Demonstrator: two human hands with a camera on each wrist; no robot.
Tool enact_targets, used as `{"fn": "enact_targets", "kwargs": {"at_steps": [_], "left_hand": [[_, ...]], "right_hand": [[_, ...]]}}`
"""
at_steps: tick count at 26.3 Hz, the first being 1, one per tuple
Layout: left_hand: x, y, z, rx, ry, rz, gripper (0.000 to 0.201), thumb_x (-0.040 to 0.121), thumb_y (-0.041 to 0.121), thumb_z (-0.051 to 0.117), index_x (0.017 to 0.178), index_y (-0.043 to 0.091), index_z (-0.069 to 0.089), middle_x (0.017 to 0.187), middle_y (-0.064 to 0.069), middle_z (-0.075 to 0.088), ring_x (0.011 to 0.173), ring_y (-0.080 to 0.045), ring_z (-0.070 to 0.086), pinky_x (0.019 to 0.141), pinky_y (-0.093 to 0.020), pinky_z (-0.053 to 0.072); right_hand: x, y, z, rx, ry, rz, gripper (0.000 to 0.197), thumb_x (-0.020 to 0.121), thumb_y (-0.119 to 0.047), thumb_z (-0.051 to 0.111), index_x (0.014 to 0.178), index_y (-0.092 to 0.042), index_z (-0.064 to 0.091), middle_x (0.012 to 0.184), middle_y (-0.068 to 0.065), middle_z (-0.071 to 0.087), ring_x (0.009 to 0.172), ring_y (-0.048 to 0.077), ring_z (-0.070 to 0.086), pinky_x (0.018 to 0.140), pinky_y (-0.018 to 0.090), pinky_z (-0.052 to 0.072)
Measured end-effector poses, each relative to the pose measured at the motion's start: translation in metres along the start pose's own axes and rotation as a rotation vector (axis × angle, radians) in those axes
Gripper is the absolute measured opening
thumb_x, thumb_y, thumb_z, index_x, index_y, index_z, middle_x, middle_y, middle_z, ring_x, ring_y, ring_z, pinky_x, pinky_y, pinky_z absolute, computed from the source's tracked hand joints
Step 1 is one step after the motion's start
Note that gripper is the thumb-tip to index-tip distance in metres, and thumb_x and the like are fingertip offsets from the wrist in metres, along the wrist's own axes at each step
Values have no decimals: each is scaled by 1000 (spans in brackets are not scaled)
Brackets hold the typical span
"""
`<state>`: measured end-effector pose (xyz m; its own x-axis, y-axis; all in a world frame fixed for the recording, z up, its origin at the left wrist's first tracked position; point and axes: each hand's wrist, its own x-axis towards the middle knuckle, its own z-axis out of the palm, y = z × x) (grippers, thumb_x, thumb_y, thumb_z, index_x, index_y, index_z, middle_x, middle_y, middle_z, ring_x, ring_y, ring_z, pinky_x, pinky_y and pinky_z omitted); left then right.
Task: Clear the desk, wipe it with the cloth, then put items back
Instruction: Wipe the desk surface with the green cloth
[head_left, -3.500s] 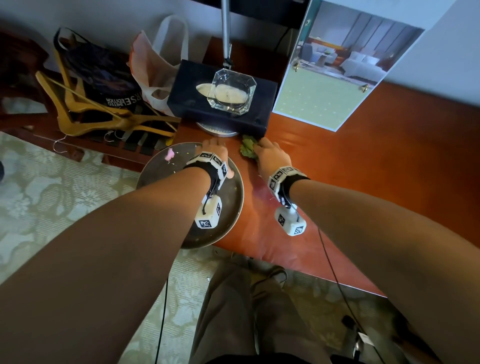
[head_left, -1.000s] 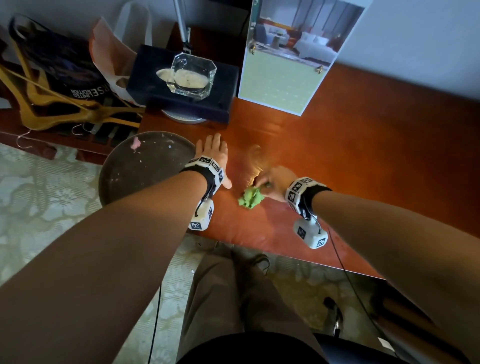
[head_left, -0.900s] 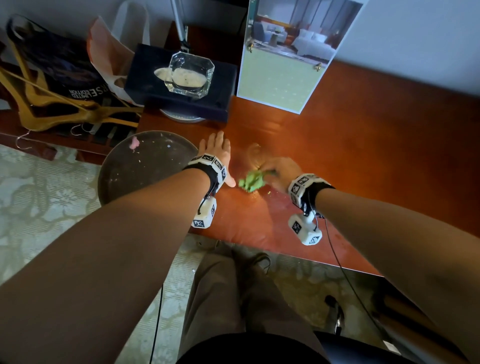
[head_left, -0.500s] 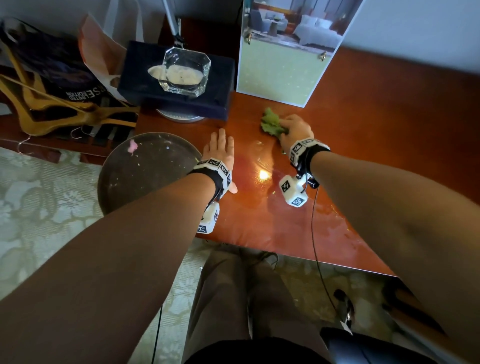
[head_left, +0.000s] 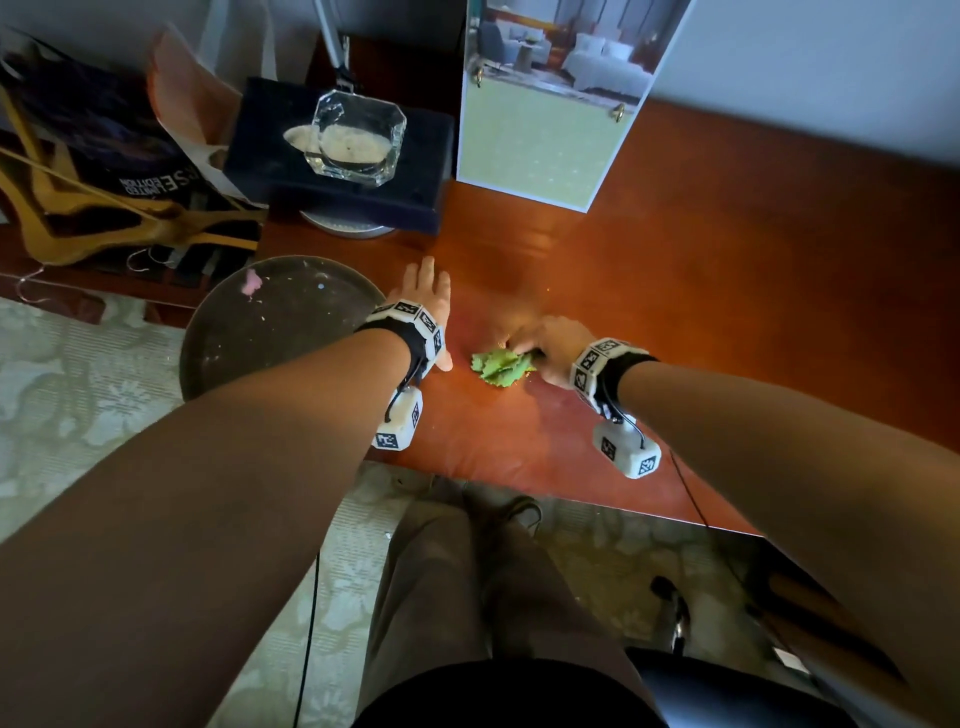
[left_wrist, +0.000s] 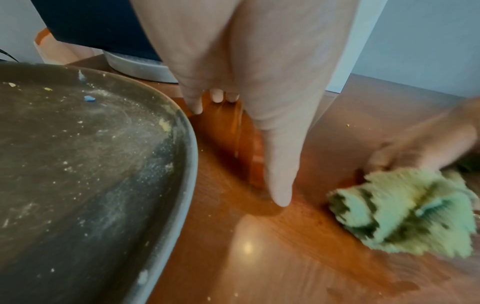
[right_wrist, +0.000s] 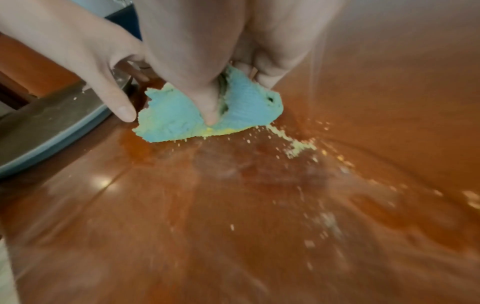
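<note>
My right hand (head_left: 525, 347) grips a crumpled green cloth (head_left: 501, 367) and presses it on the reddish wooden desk (head_left: 701, 312), near the front edge. In the right wrist view the thumb pushes into the cloth (right_wrist: 179, 121) while the fingers curl behind it. Pale crumbs (right_wrist: 298, 147) trail on the wet-looking wood beside it. My left hand (head_left: 426, 288) lies flat on the desk with straight fingers (left_wrist: 278, 164), its thumb a short way left of the cloth (left_wrist: 405, 211). It sits right beside a round grey metal tray (head_left: 275, 322).
The tray (left_wrist: 78, 164) carries crumbs and overhangs the desk's left end. At the back stand a dark box (head_left: 415, 192) with a glass ashtray (head_left: 358, 137) over a lamp base (head_left: 345, 228), and an upright calendar card (head_left: 545, 140). Hangers (head_left: 104, 218) and bags (head_left: 104, 140) lie left.
My right hand swept the cloth from the back by the calendar card to the front of the desk, close to my left thumb. The left hand stayed flat in place.
</note>
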<state>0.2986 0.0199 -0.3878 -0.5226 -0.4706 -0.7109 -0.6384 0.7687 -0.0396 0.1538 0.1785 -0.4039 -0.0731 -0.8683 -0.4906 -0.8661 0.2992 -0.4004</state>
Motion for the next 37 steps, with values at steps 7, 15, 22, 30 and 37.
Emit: {"fn": "enact_targets", "kwargs": {"at_steps": [7, 15, 22, 30, 37], "left_hand": [[-5, 27, 6, -55, -53, 20, 137, 65, 48, 87, 156, 16, -10, 161, -11, -27, 150, -34, -18, 118, -61, 16], [0, 40, 16, -22, -67, -21, 144, 63, 47, 89, 154, 14, -18, 158, -14, -31, 148, -37, -20, 117, -63, 12], [0, 42, 18, -29, -66, -22, 145, 62, 45, 90, 153, 15, -19, 158, -13, -31, 148, -38, -20, 117, -64, 13], [-20, 52, 28, -45, -24, -39, 135, 66, 41, 89, 156, 17, -8, 162, -11, -22, 151, -36, -11, 116, -64, 18], [-27, 74, 29, -54, -48, -7, 131, 67, 44, 87, 156, 21, -6, 162, -9, -23, 150, -36, -12, 114, -66, 20]], "right_hand": [[-24, 10, 1, 133, -6, 125, 34, 91, -2, 58, 120, -17, 69, 125, 0, 66, 115, 19, 60, 100, 30, 46], [3, 58, -45, 477, 551, 570, 32, 91, -6, 49, 115, -17, 66, 118, 1, 59, 96, 21, 61, 70, 23, 45], [17, 45, -27, 163, 302, 350, 39, 88, -11, 57, 117, -33, 68, 120, -9, 67, 109, 22, 64, 95, 31, 51], [-50, 16, 24, 29, 102, 62, 29, 91, -5, 60, 112, -20, 71, 116, -8, 68, 110, 18, 62, 87, 22, 40], [-65, 21, 23, 233, 210, 157, 34, 88, 3, 55, 113, -14, 71, 113, 1, 67, 105, 23, 62, 82, 25, 47]]}}
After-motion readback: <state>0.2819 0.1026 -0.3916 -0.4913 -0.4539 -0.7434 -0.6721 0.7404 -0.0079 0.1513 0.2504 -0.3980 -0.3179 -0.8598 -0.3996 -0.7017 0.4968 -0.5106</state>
